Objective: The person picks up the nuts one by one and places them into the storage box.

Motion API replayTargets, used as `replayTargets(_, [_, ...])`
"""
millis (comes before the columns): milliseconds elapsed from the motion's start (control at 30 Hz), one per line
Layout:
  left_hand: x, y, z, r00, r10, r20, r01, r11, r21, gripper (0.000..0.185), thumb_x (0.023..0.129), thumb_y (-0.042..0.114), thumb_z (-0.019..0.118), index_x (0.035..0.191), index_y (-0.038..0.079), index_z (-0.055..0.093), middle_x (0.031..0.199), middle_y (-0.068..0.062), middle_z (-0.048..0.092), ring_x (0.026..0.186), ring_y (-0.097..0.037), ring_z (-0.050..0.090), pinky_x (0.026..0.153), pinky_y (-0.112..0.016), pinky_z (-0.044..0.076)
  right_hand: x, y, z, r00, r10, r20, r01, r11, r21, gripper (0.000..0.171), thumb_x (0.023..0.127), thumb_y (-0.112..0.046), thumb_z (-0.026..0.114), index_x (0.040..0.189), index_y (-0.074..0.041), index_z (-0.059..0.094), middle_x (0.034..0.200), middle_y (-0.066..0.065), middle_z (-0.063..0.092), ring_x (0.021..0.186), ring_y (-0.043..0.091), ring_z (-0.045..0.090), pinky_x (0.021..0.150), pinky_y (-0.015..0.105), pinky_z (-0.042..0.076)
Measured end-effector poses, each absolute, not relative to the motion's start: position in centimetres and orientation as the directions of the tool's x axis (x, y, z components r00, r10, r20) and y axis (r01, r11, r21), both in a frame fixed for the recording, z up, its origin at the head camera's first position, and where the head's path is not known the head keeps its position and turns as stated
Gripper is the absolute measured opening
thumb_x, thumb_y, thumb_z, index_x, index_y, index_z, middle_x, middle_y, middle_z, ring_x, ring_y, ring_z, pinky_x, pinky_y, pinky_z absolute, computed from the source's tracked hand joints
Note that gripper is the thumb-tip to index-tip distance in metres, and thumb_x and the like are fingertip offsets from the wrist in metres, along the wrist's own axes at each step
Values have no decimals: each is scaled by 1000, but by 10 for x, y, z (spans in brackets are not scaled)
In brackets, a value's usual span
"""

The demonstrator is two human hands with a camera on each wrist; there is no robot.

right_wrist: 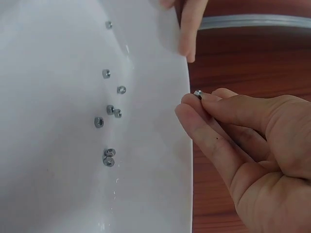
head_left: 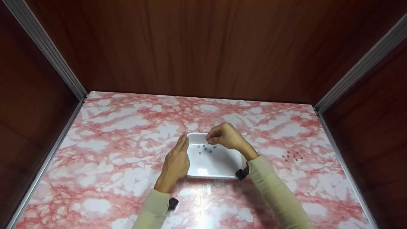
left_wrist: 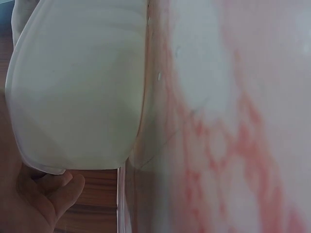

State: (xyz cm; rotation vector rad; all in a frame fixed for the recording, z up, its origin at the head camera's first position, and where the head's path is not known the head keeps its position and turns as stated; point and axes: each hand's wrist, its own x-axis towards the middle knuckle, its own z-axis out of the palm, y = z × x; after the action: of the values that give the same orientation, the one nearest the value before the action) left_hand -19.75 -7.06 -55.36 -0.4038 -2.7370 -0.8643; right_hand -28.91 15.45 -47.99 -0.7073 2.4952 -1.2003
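Observation:
A white rectangular tray (head_left: 219, 163) lies on the table with several small metal nuts (head_left: 205, 149) scattered on its floor. In the right wrist view, two of these nuts (right_wrist: 109, 157) touch each other. My right hand (head_left: 226, 136) is over the far part of the tray. Between its thumb and fingertips it pinches a single nut (right_wrist: 198, 94), at about the rim in that view. Along the tray's left side rests my left hand (head_left: 176, 160), its fingers stretched forward against the wall. The left wrist view has the tray's outer wall (left_wrist: 82, 87) covering part of that hand.
Another group of several nuts (head_left: 294, 156) lies on the table to the right of the tray. The tabletop (head_left: 120, 152) has a red and white marbled pattern. Dark wooden panels (head_left: 197, 47) with metal edge strips (head_left: 54, 54) enclose the back and sides.

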Motion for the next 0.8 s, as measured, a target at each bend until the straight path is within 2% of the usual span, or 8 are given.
replayTargets(200, [-199,-70,-553,-931,191,312,334,791,513,51,105,5,44,155,-7,45,167,-22,41,156,-36,41,119,-49,46,-290,155,-478,-842,-539,-27,-334,559,-759,12,91,0,76,98,-5,83,95,10,83,82,15,78,70,24,60])
replayTargets(467, [-200,-70,-554,-924,195,328,348,783,515,49,105,3,44,153,-9,46,165,-23,42,155,-37,42,118,-50,48,-285,153,-477,-824,-566,33,-432,588,-684,14,92,-6,77,104,-2,82,101,12,83,97,26,80,87,42,65])
replayTargets(600, [-200,-70,-555,-918,192,347,356,785,507,50,104,2,46,152,-9,48,164,-23,44,154,-37,43,116,-49,49,-280,155,-476,-818,-573,41,-454,602,-657,18,92,-8,77,108,0,80,105,14,82,100,30,80,89,44,65])
replayTargets(800, [-199,-70,-556,-917,189,351,356,783,510,50,103,2,46,151,-9,49,164,-23,44,154,-37,44,117,-49,49,-272,164,-474,-827,-560,47,-438,591,-677,21,92,-8,77,110,2,79,107,18,81,100,31,79,90,43,65])
